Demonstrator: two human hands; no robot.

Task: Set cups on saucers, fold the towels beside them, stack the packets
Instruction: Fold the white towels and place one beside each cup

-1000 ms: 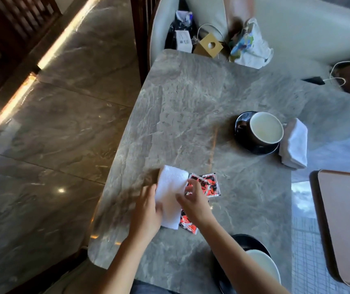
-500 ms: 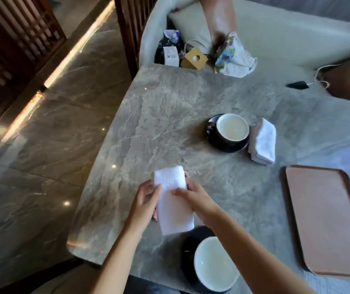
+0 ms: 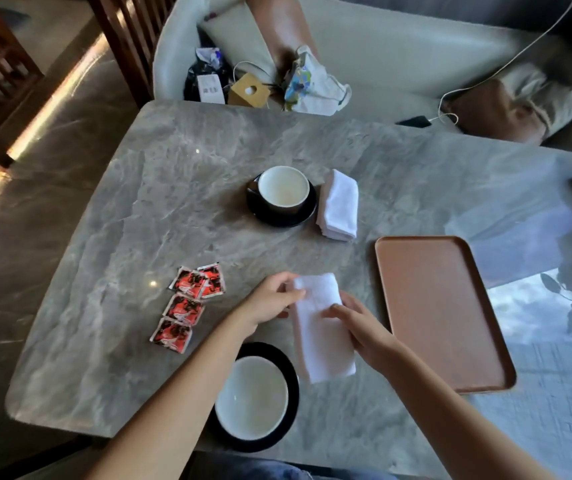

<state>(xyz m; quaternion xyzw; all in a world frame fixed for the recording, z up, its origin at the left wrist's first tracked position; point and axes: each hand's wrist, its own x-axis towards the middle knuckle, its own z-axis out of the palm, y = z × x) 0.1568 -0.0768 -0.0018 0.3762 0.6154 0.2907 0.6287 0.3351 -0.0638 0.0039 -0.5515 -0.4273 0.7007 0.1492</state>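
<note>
Holding: the left hand (image 3: pixel 270 303) pinches the top corner of the white towel (image 3: pixel 319 344); the right hand (image 3: pixel 364 327) grips its right edge with curled fingers.
Towel: folded long and thin, just right of the near cup (image 3: pixel 251 396). I cannot tell if it lies flat on the table (image 3: pixel 173 202).
Close side: the near cup sits on a black saucer (image 3: pixel 292 389).
Far side: the far cup (image 3: pixel 283 188) sits on the far saucer (image 3: pixel 277 220), with a folded towel (image 3: pixel 340 206) just beside it.
Left: four red packets (image 3: pixel 187 308), spread out, not stacked.
Right: a brown tray (image 3: pixel 440 313).

Café: marble table (image 3: pixel 173 188), cushioned bench (image 3: pixel 399 53).
</note>
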